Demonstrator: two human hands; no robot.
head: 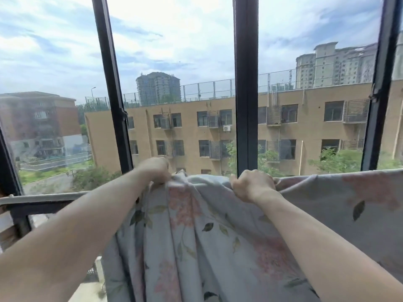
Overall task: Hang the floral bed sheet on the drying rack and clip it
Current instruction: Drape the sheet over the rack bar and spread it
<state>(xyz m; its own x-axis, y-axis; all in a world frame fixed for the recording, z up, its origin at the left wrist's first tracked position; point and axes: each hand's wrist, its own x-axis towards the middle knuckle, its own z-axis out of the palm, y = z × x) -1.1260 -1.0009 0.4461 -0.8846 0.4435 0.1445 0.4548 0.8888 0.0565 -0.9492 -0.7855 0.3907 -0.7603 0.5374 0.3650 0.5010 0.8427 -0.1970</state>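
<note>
my left hand pinches the bunched top edge of the floral sheet; my right hand is curled round the same edge, just beside. the sheet hangs over the rack rail, spread flat to the right, gathered between the hands. risk noted: no clip in view, and an open window ahead, so wind or a loose grip could drag it off. bare rail lies free to the left.

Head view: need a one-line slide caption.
Both hands, left hand and right hand, grip the bunched top edge of a floral bed sheet at a grey rail before an open window.
</note>
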